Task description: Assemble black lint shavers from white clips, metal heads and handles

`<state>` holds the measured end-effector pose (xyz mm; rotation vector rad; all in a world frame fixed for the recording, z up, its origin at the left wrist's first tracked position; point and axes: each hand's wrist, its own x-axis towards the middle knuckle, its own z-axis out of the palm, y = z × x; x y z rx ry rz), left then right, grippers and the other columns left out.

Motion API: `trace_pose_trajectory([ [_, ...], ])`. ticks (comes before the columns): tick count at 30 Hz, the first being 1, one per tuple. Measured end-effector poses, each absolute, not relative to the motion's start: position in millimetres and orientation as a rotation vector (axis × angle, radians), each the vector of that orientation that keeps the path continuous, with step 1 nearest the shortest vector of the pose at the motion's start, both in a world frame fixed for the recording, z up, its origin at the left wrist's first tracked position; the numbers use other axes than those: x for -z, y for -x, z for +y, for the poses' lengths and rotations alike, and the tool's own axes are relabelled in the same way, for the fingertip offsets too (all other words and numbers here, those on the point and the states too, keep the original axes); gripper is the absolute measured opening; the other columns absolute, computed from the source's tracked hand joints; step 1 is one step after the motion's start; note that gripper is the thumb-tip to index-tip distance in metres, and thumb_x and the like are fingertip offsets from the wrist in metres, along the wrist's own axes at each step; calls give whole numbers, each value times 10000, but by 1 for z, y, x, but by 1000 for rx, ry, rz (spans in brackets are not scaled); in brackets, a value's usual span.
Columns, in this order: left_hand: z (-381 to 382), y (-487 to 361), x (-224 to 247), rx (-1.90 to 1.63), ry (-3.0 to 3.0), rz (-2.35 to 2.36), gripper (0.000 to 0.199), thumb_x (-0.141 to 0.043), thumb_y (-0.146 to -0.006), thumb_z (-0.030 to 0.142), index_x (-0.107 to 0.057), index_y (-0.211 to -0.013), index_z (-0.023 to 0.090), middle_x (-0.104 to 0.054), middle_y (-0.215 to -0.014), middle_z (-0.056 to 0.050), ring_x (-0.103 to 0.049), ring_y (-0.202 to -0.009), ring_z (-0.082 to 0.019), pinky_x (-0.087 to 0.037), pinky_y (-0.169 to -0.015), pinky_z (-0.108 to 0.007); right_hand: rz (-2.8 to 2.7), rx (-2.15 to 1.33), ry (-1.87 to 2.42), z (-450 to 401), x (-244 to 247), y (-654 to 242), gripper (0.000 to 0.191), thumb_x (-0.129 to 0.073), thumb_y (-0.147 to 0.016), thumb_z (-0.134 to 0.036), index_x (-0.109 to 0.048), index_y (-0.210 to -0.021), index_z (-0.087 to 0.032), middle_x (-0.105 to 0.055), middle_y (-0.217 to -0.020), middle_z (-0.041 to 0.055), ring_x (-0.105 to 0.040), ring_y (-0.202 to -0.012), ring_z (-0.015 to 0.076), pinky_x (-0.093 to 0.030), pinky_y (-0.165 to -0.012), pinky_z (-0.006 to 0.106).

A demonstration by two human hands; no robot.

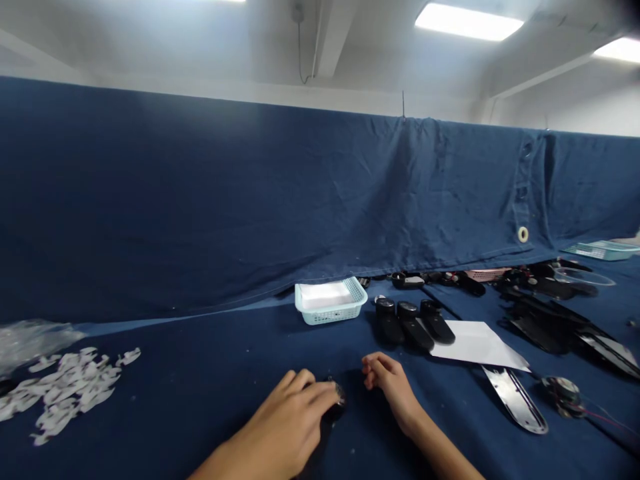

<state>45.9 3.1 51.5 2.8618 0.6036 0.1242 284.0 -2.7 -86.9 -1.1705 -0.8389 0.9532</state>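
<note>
My left hand point(295, 417) is at the bottom centre, its curled fingers on a small dark round-ended part point(338, 395) on the blue cloth; the hand hides most of that part. To the right of it, my right hand point(387, 381) hovers with its fingers curled together; whatever is between the fingertips, if anything, is too small to make out. Beyond my right hand stand several black devices with round tops point(413, 325), beside a white sheet point(475, 343).
A pale blue basket point(333, 313) with white paper sits near the blue curtain point(300, 200). White pieces point(75, 387) and clear plastic point(35, 340) lie left. At right are a silver-edged shell point(517, 400), a round wired part point(567, 393) and black shells point(545, 327).
</note>
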Motion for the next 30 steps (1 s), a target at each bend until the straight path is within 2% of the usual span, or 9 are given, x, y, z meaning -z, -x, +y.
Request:
trace_pose_trajectory([
  [5, 27, -64, -49, -211, -2748, 466, 425, -382, -842, 37, -571, -1135, 280, -601, -1229, 26, -417, -1287, -213, -334, -1084, -403, -845, -953, 1178, -2, 86, -284, 276, -589, -894, -391, -604, -798, -133, -573, -618, -55, -518, -467, 73, -432, -483, 216],
  [9, 31, -69, -49, -183, -2768, 415, 350, -391, -870, 75, -599, -1079, 264, -600, -1186, 0, -554, -1128, -193, -417, -995, -343, -841, -962, 1177, 0, 88, -285, 286, -585, -894, -403, -601, -790, -136, -566, -605, -60, -512, -456, 72, -430, -475, 215],
  [12, 32, -64, -51, -128, -2842, 452, 331, -415, -887, 126, -600, -1110, 288, -567, -1260, -8, -575, -1096, -221, -441, -962, -394, -845, -972, 1176, 0, 88, -286, 285, -593, -888, -403, -604, -786, -138, -574, -609, -59, -516, -461, 75, -438, -488, 223],
  [15, 36, -55, -50, -104, -2872, 572, 315, -396, -932, 204, -603, -1136, 326, -473, -1402, -2, -519, -1201, -269, -381, -1023, -507, -852, -976, 1175, -2, 86, -286, 270, -591, -890, -392, -607, -802, -138, -586, -635, -52, -530, -489, 82, -449, -512, 231],
  [18, 43, -40, -44, -102, -2848, 658, 345, -383, -958, 262, -559, -1225, 393, -445, -1437, 16, -502, -1234, -284, -335, -1051, -562, -864, -979, 1180, -4, 84, -287, 250, -578, -904, -368, -605, -813, -138, -589, -653, -49, -535, -504, 84, -459, -532, 236],
  [21, 46, -23, -37, -125, -2868, 707, 385, -413, -953, 289, -496, -1302, 430, -444, -1443, 29, -490, -1244, -304, -337, -1048, -570, -881, -973, 1191, -6, 82, -286, 245, -579, -906, -358, -606, -801, -138, -575, -632, -56, -530, -503, 84, -457, -534, 235],
  [30, 28, 1, -29, -117, -2914, 725, 411, -476, -934, 319, -456, -1339, 386, -390, -1484, 8, -416, -1300, -299, -340, -1054, -553, -951, -940, 1225, -12, 82, -281, 233, -588, -902, -350, -615, -814, -136, -587, -653, -49, -542, -524, 89, -458, -537, 236],
])
